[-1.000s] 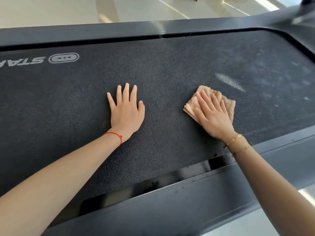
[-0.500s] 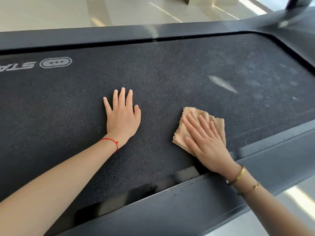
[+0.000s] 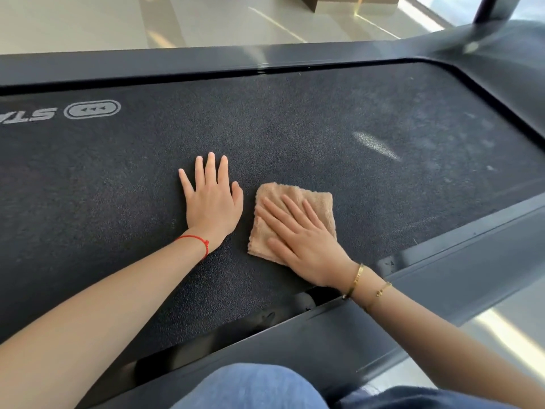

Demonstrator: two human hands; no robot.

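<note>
A folded tan cloth (image 3: 309, 199) lies flat on the dark, textured treadmill belt (image 3: 324, 122). My right hand (image 3: 303, 240) presses on the cloth with straight, spread fingers and covers its near half. My left hand (image 3: 211, 199) rests flat on the bare belt just left of the cloth, fingers straight, a red string on its wrist. The two hands lie close together without touching.
Black side rails (image 3: 442, 270) frame the belt near and far. A printed logo (image 3: 93, 109) marks the belt's far left. Dusty pale smudges (image 3: 374, 144) show on the belt's right part. My knees in blue jeans (image 3: 250, 388) are at the bottom edge. Pale floor lies beyond.
My right hand has slid the cloth leftwards and towards me, ending close beside my left hand. The left hand stays planted flat on the belt.
</note>
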